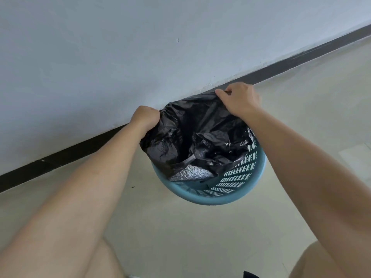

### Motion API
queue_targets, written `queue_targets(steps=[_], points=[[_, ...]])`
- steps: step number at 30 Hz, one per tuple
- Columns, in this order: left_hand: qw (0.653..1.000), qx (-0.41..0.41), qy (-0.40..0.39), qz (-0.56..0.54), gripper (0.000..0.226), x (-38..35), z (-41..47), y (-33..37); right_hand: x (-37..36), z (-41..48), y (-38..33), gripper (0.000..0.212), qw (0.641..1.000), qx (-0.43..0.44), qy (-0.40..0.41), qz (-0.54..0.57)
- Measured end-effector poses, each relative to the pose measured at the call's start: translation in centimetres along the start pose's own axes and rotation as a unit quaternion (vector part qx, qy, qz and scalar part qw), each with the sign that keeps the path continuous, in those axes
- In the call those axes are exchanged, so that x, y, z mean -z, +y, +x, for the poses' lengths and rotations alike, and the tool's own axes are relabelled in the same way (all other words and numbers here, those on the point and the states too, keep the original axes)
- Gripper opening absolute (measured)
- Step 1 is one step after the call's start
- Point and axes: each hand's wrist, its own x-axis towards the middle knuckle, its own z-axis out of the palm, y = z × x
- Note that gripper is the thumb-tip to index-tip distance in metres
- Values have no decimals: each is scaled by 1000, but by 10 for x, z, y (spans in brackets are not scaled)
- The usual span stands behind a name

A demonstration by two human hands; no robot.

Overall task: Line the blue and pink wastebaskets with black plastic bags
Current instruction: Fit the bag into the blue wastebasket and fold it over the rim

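Head view: both hands (145, 117) fisted on bag (196, 137).

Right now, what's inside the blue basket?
A crumpled black plastic bag, held by the left hand and right hand, fills the blue slotted plastic wastebasket. Its bottom is hidden.

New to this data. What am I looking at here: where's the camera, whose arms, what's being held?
There is no robot here. The single picture comes from a wide-angle camera worn on a person's head, looking forward and down, so the two bare arms reaching in from the bottom are the wearer's own. The left hand and right hand each grip the edge of a black plastic bag, spreading it over the far side of a blue wastebasket. The near rim and slotted wall are not yet covered. The basket stands on a pale floor beside a white wall with a dark baseboard. No pink wastebasket is in view.
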Motion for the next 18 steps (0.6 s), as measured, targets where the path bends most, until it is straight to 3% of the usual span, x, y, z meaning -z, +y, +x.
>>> queue_targets(steps=[3,7,11,14,16,18], points=[[987,92,-84,-97,24,-1,-6,-5,1,14,-12,34,996,-81,-32,15],[976,86,-133,-150,36,-5,-18,-15,12,22,-8,30,980,-141,-127,55],[960,90,-205,-170,73,-7,-37,-22,6,12,15,21,966,-168,-172,96],[997,9,3,-83,95,-14,-60,-27,-7,5,36,41,951,-197,-134,196],[992,-79,96,-38,80,-19,-79,-33,-4,-4,43,50,963,-170,-77,194],[988,-119,94,-24,52,-28,-90,-40,1,-14,46,55,972,-135,-57,186]])
